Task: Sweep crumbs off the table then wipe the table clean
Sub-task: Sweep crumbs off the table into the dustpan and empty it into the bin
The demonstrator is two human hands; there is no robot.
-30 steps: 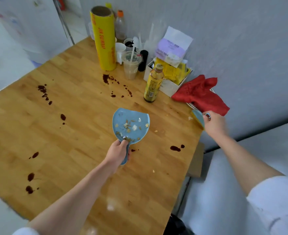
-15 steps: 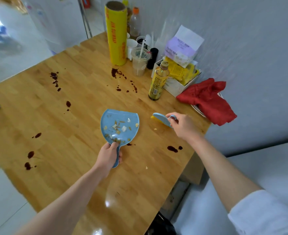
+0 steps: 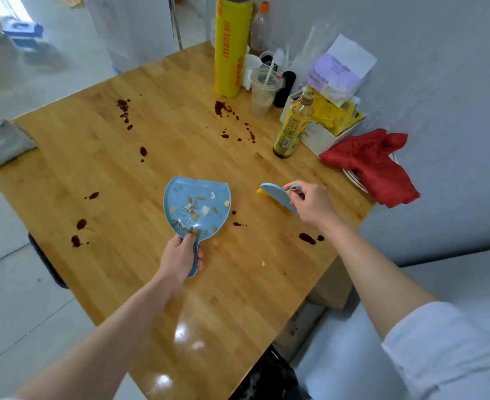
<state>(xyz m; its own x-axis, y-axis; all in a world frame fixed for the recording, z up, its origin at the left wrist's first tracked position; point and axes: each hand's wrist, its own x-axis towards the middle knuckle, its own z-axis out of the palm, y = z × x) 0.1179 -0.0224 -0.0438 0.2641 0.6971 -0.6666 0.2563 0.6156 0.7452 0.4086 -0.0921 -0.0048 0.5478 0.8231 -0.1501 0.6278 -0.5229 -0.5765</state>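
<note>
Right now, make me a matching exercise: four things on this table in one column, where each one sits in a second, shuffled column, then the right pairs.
Things:
1. dustpan
2. brush
3. red cloth
4. cling-film roll

Places:
A. draped over a plate at the table edge by the wall
B. held by its handle in the left hand, crumbs inside
C. standing upright at the far end
D. pinched in the right hand, bristles down on the wood

Pairs: 1-B, 2-D, 3-A, 4-C
</note>
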